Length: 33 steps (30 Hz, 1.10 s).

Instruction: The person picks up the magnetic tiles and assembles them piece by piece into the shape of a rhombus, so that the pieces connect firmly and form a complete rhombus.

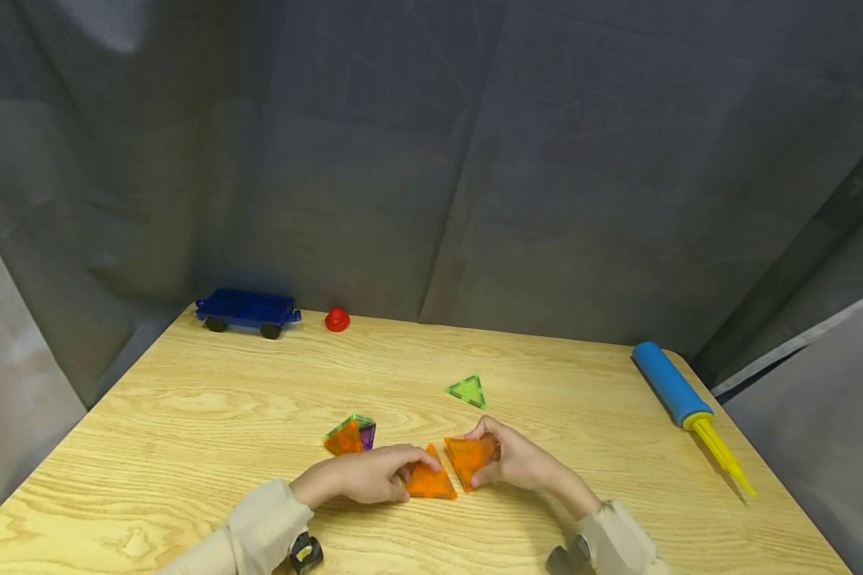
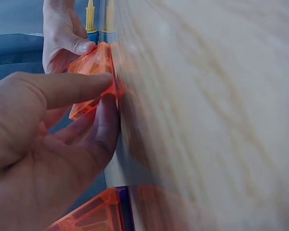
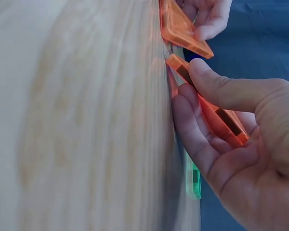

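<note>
Near the front of the wooden table, my left hand (image 1: 370, 475) pinches an orange translucent triangular magnetic tile (image 1: 433, 484), which tilts up off the tabletop in the right wrist view. Just right of it, my right hand (image 1: 518, 459) holds a second orange triangular tile (image 3: 216, 113) at a slant, thumb on one face and fingers behind. A narrow gap parts the two tiles in the head view. Left of my left hand stands a small joined shape of orange, green and purple tiles (image 1: 344, 439), partly hidden by that hand. A green triangular tile (image 1: 469, 391) lies flat beyond both hands.
A dark blue wheeled toy base (image 1: 248, 310) stands at the table's back left corner, beside a small red dome-shaped piece (image 1: 337, 319). Along the right edge lies a blue and yellow hand pump (image 1: 672, 387). Grey cloth (image 1: 446, 160) hangs behind the table.
</note>
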Each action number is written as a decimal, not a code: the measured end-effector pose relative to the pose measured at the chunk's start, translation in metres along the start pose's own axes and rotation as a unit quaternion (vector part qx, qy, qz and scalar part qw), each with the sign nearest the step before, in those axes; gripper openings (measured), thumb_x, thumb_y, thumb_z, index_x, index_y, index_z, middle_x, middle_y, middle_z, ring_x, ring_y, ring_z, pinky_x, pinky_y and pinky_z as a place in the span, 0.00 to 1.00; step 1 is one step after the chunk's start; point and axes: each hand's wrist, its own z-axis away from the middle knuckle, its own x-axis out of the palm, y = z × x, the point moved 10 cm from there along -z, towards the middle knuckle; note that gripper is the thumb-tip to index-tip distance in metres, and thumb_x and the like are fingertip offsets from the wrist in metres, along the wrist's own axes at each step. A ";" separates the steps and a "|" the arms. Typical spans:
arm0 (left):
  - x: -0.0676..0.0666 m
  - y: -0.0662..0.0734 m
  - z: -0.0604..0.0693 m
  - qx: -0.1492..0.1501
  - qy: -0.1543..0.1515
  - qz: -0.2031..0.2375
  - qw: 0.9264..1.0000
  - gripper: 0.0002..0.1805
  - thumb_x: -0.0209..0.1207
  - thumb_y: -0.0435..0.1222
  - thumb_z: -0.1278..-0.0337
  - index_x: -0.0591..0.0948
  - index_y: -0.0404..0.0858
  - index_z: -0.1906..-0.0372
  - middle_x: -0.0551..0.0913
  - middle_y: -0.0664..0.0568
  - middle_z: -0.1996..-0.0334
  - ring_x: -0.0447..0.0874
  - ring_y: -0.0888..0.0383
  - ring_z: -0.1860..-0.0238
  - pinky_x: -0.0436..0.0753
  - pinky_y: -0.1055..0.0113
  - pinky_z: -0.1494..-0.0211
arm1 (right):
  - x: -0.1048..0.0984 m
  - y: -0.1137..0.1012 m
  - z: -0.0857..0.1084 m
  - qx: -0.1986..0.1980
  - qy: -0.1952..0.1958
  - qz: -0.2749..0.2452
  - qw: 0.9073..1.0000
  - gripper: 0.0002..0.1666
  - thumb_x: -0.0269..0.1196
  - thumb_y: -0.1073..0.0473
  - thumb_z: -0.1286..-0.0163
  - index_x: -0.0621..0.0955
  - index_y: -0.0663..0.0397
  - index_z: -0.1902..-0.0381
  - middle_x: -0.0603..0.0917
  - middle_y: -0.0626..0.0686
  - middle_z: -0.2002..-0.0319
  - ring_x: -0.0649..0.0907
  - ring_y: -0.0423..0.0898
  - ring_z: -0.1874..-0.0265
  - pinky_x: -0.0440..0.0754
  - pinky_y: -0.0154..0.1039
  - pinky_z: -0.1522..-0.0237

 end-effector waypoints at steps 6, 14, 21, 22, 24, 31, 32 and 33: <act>-0.002 0.000 0.000 -0.003 0.005 -0.007 1.000 0.26 0.58 0.24 0.44 0.74 0.46 0.40 0.72 0.51 0.43 0.71 0.64 0.55 0.73 0.72 0.52 | 0.005 -0.006 -0.001 -0.013 -0.003 -0.013 1.000 0.27 0.73 0.64 0.50 0.71 0.59 0.55 0.79 0.60 0.52 0.79 0.51 0.55 0.80 0.37 0.55; -0.002 0.000 -0.001 0.003 0.006 -0.029 1.000 0.25 0.55 0.25 0.43 0.74 0.45 0.40 0.72 0.51 0.42 0.71 0.65 0.54 0.73 0.72 0.50 | 0.012 -0.010 -0.004 -0.018 -0.020 -0.033 0.999 0.28 0.72 0.65 0.48 0.70 0.62 0.54 0.77 0.62 0.50 0.80 0.50 0.56 0.81 0.35 0.57; -0.002 0.000 -0.002 0.003 0.004 -0.026 1.000 0.26 0.55 0.23 0.44 0.74 0.44 0.41 0.73 0.51 0.42 0.70 0.65 0.56 0.72 0.72 0.52 | 0.012 -0.010 -0.005 -0.012 -0.010 -0.028 0.999 0.28 0.72 0.66 0.47 0.70 0.62 0.52 0.78 0.62 0.53 0.81 0.49 0.58 0.82 0.34 0.61; -0.002 0.001 -0.002 0.003 0.004 -0.025 1.000 0.26 0.56 0.23 0.44 0.74 0.44 0.41 0.73 0.51 0.43 0.70 0.64 0.56 0.72 0.72 0.52 | 0.012 -0.010 -0.005 -0.012 -0.010 -0.029 0.999 0.28 0.72 0.67 0.48 0.70 0.62 0.52 0.79 0.62 0.53 0.81 0.50 0.58 0.82 0.35 0.60; -0.003 0.001 -0.002 0.002 0.005 -0.022 1.000 0.26 0.56 0.23 0.44 0.75 0.44 0.41 0.73 0.52 0.44 0.70 0.64 0.56 0.72 0.72 0.53 | 0.012 -0.010 -0.005 -0.013 -0.010 -0.027 1.000 0.28 0.72 0.66 0.48 0.70 0.62 0.52 0.78 0.61 0.53 0.80 0.50 0.57 0.82 0.35 0.59; 0.000 0.000 -0.002 0.001 0.005 0.007 1.000 0.27 0.62 0.25 0.47 0.73 0.43 0.40 0.73 0.56 0.57 0.69 0.64 0.58 0.73 0.73 0.54 | 0.016 -0.010 -0.003 -0.019 -0.033 -0.036 0.999 0.31 0.72 0.66 0.47 0.69 0.61 0.49 0.76 0.59 0.57 0.79 0.46 0.63 0.81 0.34 0.62; 0.000 0.000 -0.001 0.001 0.006 0.009 1.000 0.28 0.62 0.25 0.47 0.72 0.43 0.40 0.72 0.57 0.58 0.69 0.64 0.59 0.73 0.73 0.54 | 0.017 -0.010 -0.002 -0.021 -0.037 -0.038 0.998 0.31 0.72 0.66 0.47 0.69 0.61 0.49 0.77 0.59 0.58 0.79 0.45 0.65 0.80 0.33 0.64; 0.000 0.000 -0.001 -0.001 0.006 0.015 1.000 0.28 0.62 0.25 0.46 0.72 0.43 0.39 0.72 0.56 0.60 0.70 0.64 0.60 0.73 0.72 0.54 | 0.018 -0.011 -0.001 -0.022 -0.041 -0.040 0.998 0.31 0.71 0.66 0.47 0.69 0.61 0.48 0.77 0.58 0.58 0.79 0.44 0.67 0.80 0.33 0.65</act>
